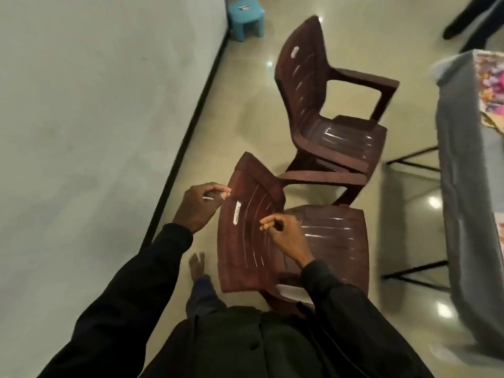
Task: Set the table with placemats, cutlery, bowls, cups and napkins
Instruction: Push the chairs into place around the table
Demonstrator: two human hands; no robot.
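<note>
– Left hand point(200, 204)?
– Fingers curled, pinching a thin white strip point(208, 198) between thumb and fingertips. Too small to say what it is. Hand sits at the top left corner of the near chair point(256, 236) back, just over it.
– Right hand point(282, 233)?
– Curled too, thumb tip against forefinger, holding nothing I can make out. It hangs above the same chair back, right of the white label. Both arms in dark sleeves.
– Task items?
– Only a placemat point(489, 75), colourful print, lying on the table point(458, 159) at the far right edge of frame. Blurred and cut off by the frame. Well apart from both hands.
– Table?
– Grey cloth hanging down the side, thin black legs under it.
– Other stuff?
– Second brown plastic chair point(327, 110) with armrests beyond the near one, facing the table. Blue stool point(245, 19) at the top by the wall point(95, 132). Bare foot point(197, 266) on the glossy floor, left of the near chair. Frame is motion-blurred toward the right.
</note>
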